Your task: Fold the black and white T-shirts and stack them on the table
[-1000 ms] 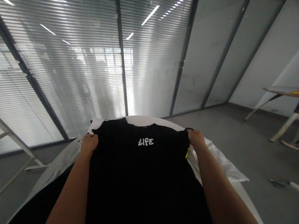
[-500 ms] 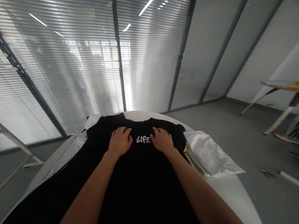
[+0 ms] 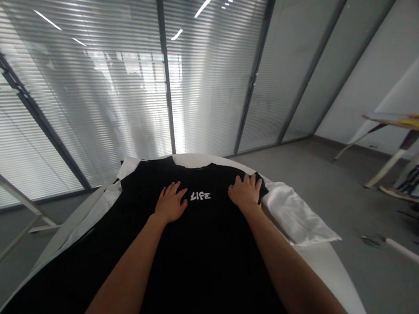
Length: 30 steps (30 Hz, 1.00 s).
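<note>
A black T-shirt [image 3: 207, 247] with white lettering on its chest lies spread out before me, its neckline at the far side. My left hand [image 3: 171, 203] rests flat on the cloth just left of the lettering, fingers spread. Over on the right, my right hand [image 3: 246, 191] presses flat near the sleeve, its fingers also apart. White satiny fabric [image 3: 296, 213] sticks out from beneath the shirt at the right, and more white cloth [image 3: 130, 166] shows at the far left. A small bit of yellow peeks out below my right hand.
The rounded white table [image 3: 328, 269] carries the garments. A pale metal frame [image 3: 14, 192] stands at the left. Glass panels with blinds [image 3: 120, 86] rise behind. To the right are another table [image 3: 408, 123], a white pole [image 3: 418, 260] and dark items on the grey floor.
My right hand has slid right across the shirt, from beside the lettering to near the sleeve. The left hand has stayed almost in place.
</note>
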Motion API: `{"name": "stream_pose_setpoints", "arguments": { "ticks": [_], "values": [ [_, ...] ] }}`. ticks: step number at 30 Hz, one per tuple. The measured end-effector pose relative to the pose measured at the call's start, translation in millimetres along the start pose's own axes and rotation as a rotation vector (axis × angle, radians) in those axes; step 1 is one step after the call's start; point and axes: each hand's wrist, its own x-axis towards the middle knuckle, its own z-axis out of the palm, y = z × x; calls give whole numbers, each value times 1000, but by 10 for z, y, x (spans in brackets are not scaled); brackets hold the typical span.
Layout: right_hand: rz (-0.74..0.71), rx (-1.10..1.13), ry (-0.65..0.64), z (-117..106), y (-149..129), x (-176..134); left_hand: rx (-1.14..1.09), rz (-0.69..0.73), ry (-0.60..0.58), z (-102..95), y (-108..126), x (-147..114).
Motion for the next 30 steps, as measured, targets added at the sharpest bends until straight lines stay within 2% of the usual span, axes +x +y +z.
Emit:
{"name": "stream_pose_setpoints", "arguments": {
  "ticks": [3,5,9,11,14,17,19,21,25,28,30],
  "values": [
    [82,20,135,-124,7,27,-24,2,2,-8,-1,-4],
    [62,63,188,-193,14,61,-49,-2,8,-36,4,4],
    [-161,215,165,-202,-116,38,-148,-67,89,-217,-49,56],
    [-310,288,91,-130,-264,-64,-195,-173,170,-372,-170,71],
    [-469,321,-31,22,-478,-278,-199,-471,284,-616,-502,28],
    [-559,271,-134,150,-573,-429,-153,-763,262,-760,-898,-85],
    [-581,230,-173,202,-575,-460,-136,-845,197,-766,-1100,-162],
    [-586,204,-187,228,-559,-453,-141,-865,132,-713,-1220,-212],
    [-583,183,-211,230,-548,-429,-137,-877,52,-569,-1306,-225],
    [-580,178,-224,217,-553,-434,-159,-823,82,-538,-1348,-213],
    [-581,180,-220,212,-553,-439,-208,-783,147,-571,-1363,-208]
  ]
}}
